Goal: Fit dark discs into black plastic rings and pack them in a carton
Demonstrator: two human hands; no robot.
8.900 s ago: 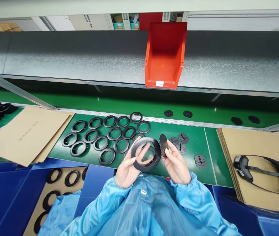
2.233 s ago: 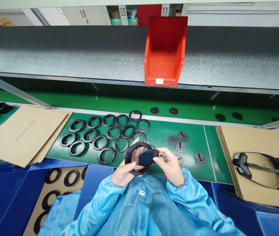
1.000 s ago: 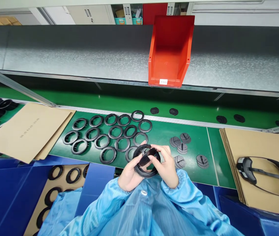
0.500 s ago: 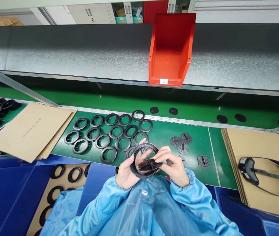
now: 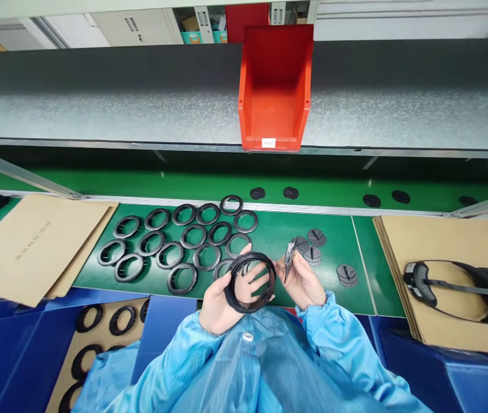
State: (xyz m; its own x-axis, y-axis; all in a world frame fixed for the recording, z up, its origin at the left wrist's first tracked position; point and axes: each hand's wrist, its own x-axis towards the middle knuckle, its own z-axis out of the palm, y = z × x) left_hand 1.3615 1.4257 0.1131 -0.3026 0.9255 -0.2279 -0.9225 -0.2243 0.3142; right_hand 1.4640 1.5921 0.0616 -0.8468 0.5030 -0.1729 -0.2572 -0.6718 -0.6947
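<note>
The black ring (image 5: pixel 250 307) is held up at the near edge of the worktop (image 5: pixel 278 221), tilted so that its opening faces the camera. The left hand (image 5: pixel 218 304) has it by the left side, thumb on the rim and fingers spread behind, partly visible through the hole. Just to its right, a thin dark disc (image 5: pixel 288 259) stands nearly edge-on in the right hand (image 5: pixel 306 281), whose fingers are closed on it in a pinch. Ring and disc look close, but the disc lies outside the opening.

The step in hand seems to be handling these two parts as a pair, one per hand. Bringing them together would call for turning the disc flat to the hole while the left grip keeps the ring steady.

Beyond the left hand, loose black rings (image 5: pixel 206 268) lie in uneven rows; past the right hand are small piles of barred discs (image 5: pixel 347 275), with more along the far green strip (image 5: pixel 209 182). Cardboard sheets (image 5: pixel 32 246) lie to the left, and a headset (image 5: pixel 420 284) rests on a cardboard stack (image 5: pixel 441 235) to the right. An open red bin (image 5: pixel 274 109) sits on the shelf (image 5: pixel 140 97) above.
</note>
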